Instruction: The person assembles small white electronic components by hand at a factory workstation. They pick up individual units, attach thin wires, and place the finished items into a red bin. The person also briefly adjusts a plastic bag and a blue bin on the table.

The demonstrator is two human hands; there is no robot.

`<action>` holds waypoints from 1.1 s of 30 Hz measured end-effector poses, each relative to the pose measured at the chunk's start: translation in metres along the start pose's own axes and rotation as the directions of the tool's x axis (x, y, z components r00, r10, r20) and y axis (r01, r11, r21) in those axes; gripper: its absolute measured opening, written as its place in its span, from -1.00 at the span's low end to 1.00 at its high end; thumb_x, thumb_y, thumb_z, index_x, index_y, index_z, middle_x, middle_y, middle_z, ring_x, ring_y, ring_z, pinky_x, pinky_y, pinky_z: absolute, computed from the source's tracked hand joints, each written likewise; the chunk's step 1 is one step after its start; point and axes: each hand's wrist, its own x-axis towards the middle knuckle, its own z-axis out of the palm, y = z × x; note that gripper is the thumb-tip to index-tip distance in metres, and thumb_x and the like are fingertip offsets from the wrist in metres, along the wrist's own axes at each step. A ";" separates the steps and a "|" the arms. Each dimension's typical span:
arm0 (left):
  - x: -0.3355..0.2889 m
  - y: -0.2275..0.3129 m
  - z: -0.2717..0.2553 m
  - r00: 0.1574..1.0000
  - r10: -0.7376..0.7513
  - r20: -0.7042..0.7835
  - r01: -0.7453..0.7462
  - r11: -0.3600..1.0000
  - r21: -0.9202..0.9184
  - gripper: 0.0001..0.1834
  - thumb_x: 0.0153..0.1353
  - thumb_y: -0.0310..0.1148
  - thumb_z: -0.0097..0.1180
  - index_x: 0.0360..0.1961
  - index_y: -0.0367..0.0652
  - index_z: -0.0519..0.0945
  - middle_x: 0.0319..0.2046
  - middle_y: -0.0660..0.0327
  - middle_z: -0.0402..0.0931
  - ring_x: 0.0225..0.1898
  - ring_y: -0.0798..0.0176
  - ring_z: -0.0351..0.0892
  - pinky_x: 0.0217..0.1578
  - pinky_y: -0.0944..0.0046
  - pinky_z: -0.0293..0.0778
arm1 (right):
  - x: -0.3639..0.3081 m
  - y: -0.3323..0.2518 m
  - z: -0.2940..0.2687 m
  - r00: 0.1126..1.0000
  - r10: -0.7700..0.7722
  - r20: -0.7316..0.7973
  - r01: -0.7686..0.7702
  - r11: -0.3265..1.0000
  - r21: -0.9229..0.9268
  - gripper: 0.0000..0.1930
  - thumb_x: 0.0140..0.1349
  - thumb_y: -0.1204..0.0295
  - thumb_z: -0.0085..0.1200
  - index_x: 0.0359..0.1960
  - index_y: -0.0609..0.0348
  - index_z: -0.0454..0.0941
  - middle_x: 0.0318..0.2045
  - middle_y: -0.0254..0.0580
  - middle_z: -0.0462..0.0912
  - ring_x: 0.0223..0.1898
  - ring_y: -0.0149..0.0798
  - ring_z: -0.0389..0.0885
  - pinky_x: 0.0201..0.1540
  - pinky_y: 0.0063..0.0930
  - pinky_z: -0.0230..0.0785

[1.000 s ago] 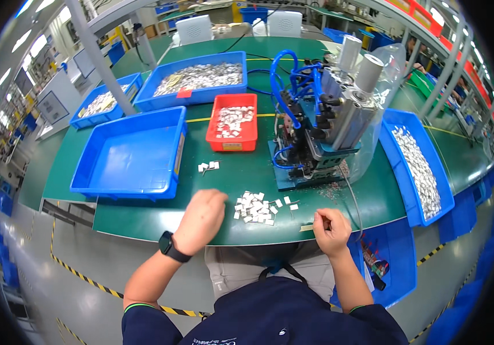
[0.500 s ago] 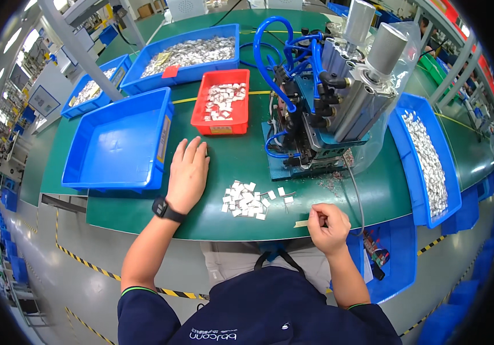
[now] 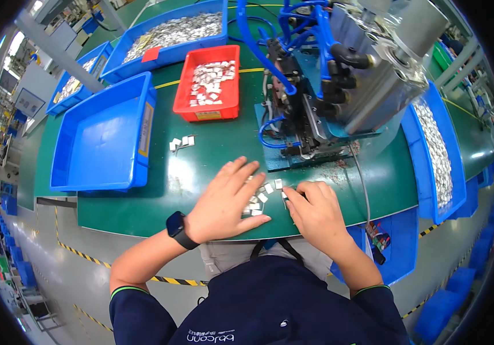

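My left hand (image 3: 224, 201) lies flat, fingers spread, on a pile of small white parts (image 3: 263, 195) near the front edge of the green table (image 3: 201, 167). It wears a dark watch at the wrist. My right hand (image 3: 315, 211) rests just right of the pile, fingertips pinched at one small part beside the heap. Both hands sit in front of a grey machine with blue hoses (image 3: 339, 75).
An empty blue tray (image 3: 100, 135) stands at the left. A red bin of white parts (image 3: 211, 89) is behind the hands, with a few loose parts (image 3: 181, 142) beside it. Blue bins of parts sit at the far back (image 3: 172, 34) and right (image 3: 434, 152).
The left hand has moved right from the bare table onto the pile. The right hand has moved left to the pile's edge. The view has closed in on the table.
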 end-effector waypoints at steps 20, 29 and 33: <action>0.008 0.012 0.034 0.984 0.038 -0.177 -0.072 0.980 -0.186 -0.44 -0.01 -0.33 0.30 0.00 -0.39 0.43 -0.01 -0.12 0.38 0.08 -0.19 0.38 0.06 -0.03 0.38 | 0.003 0.000 0.014 0.989 0.003 -0.145 0.014 0.993 0.121 -0.79 -0.09 0.57 0.24 -0.34 0.18 0.59 -0.32 -0.25 0.55 -0.28 -0.15 0.49 -0.22 -0.28 0.27; 0.013 0.023 0.032 0.960 0.030 -0.280 -0.051 0.997 -0.066 -0.41 -0.02 -0.19 0.31 0.00 -0.30 0.46 -0.01 -0.03 0.38 0.01 -0.11 0.35 0.04 -0.03 0.33 | 0.004 0.005 0.010 0.938 -0.018 -0.346 0.074 0.986 0.151 -0.74 -0.11 0.66 0.19 -0.30 0.21 0.58 -0.40 -0.17 0.57 -0.39 -0.11 0.49 -0.30 -0.28 0.28; -0.006 0.009 0.004 0.961 -0.049 -0.273 0.063 0.997 0.042 -0.48 0.05 -0.28 0.25 0.02 -0.29 0.45 0.00 -0.03 0.38 0.03 -0.13 0.36 0.04 -0.03 0.33 | 0.002 0.009 0.008 0.915 0.017 -0.403 0.058 0.983 0.174 -0.75 -0.14 0.73 0.09 -0.34 0.28 0.57 -0.46 -0.10 0.57 -0.44 -0.09 0.50 -0.33 -0.28 0.28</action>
